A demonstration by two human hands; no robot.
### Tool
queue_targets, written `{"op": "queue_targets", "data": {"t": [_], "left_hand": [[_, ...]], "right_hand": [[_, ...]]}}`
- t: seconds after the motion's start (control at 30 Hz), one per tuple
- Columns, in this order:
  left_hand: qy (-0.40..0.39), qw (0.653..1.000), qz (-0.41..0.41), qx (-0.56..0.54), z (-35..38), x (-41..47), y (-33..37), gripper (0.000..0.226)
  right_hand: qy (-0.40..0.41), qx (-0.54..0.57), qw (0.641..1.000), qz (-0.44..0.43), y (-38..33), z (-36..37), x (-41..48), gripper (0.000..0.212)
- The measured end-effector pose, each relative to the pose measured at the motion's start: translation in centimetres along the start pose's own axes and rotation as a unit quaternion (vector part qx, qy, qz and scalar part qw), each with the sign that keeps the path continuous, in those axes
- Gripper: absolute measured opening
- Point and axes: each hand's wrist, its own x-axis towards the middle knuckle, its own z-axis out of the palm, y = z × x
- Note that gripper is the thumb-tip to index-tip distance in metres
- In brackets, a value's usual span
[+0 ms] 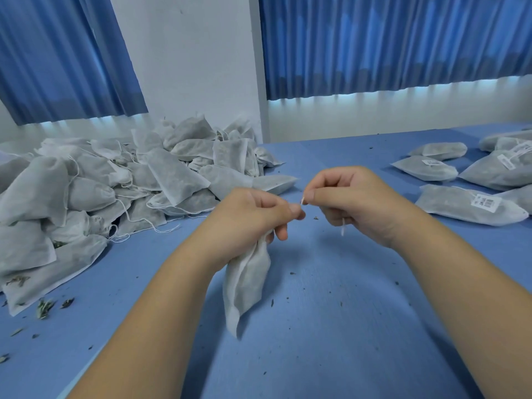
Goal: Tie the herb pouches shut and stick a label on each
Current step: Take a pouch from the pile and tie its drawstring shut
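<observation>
Two bare hands are meeting above the blue table [331, 326] in the head view, where we are working on one white herb pouch [247, 283]. Our left hand [253, 214] is clenching its fingers round the pouch's gathered neck, and the pouch is hanging down from that fist, in front of the left wrist; we cannot tell whether its bottom corner is touching the table. Our right hand [354, 200] is pinching the white drawstring [342, 228] between thumb and forefinger, just beside the left fingertips, while the string's loose end is dangling below the palm.

Dozens of unlabelled pouches [115, 182] are lying heaped on the table's left side, their strings trailing loose. Several labelled pouches [469, 205] are lying flat at the right, one showing a barcode label [486, 203]. Dried herb crumbs [43, 308] are scattering across the tabletop, thickest near the heap. Blue curtains [388, 44] are hanging behind.
</observation>
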Motion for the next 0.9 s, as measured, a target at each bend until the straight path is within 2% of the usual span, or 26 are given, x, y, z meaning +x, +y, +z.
{"op": "queue_targets", "data": {"t": [0.13, 0.33, 0.47, 0.57, 0.63, 0.73, 0.83, 0.9], "left_hand": [[-0.056, 0.998, -0.01, -0.009, 0.4, -0.1, 0.1, 0.02], [-0.105, 0.983, -0.069, -0.131, 0.0, 0.0, 0.2, 0.03], [-0.119, 0.954, -0.11, -0.251, -0.5, 0.4, 0.0, 0.021], [-0.137, 0.93, -0.121, -0.319, -0.7, 0.7, -0.2, 0.018], [-0.154, 0.918, -0.123, -0.344, -0.7, 0.8, -0.2, 0.021], [-0.168, 0.916, -0.12, -0.345, -0.6, 0.7, -0.3, 0.022], [-0.169, 0.935, -0.109, -0.293, -0.2, 0.7, -0.3, 0.02], [-0.172, 0.945, -0.108, -0.255, 0.2, 0.5, -0.2, 0.02]], "right_hand": [[-0.007, -0.044, 0.999, 0.007, 0.2, 0.7, 0.0, 0.006], [-0.035, -0.03, 0.999, 0.001, 0.0, 1.4, -0.2, 0.011], [0.042, -0.058, 0.997, 0.014, -0.1, 1.6, 0.1, 0.008], [0.135, -0.106, 0.985, -0.017, -0.6, 1.5, 0.4, 0.006], [0.171, -0.092, 0.98, -0.04, -1.1, 1.3, 0.3, 0.009], [0.121, -0.045, 0.991, -0.029, -1.8, 1.5, -0.5, 0.011], [0.037, -0.045, 0.998, -0.003, -1.7, 2.1, -1.7, 0.012], [0.022, -0.038, 0.999, 0.007, -1.2, 2.3, -2.3, 0.015]]}}
